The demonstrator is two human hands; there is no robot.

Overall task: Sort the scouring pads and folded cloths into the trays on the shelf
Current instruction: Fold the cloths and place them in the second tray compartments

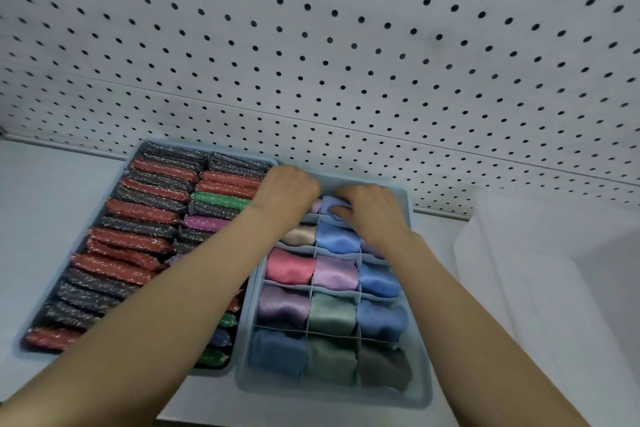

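Two light blue trays stand side by side on a white shelf. The left tray (138,153) is packed with rows of red, dark grey, green and purple scouring pads (138,211). The right tray (420,388) is split by dividers into cells, each with a folded cloth in blue, pink, purple, green or grey. Both hands reach to its far row. My right hand (372,210) presses curled fingers on a blue folded cloth (330,204) in the far middle cell. My left hand (289,192) is curled over the far left cell, where a pink cloth (316,206) peeks out; what it holds is hidden.
A white pegboard wall (346,45) rises right behind the trays. A translucent white box (554,270) stands to the right of the divided tray. Bare white shelf (45,191) lies left of the pad tray.
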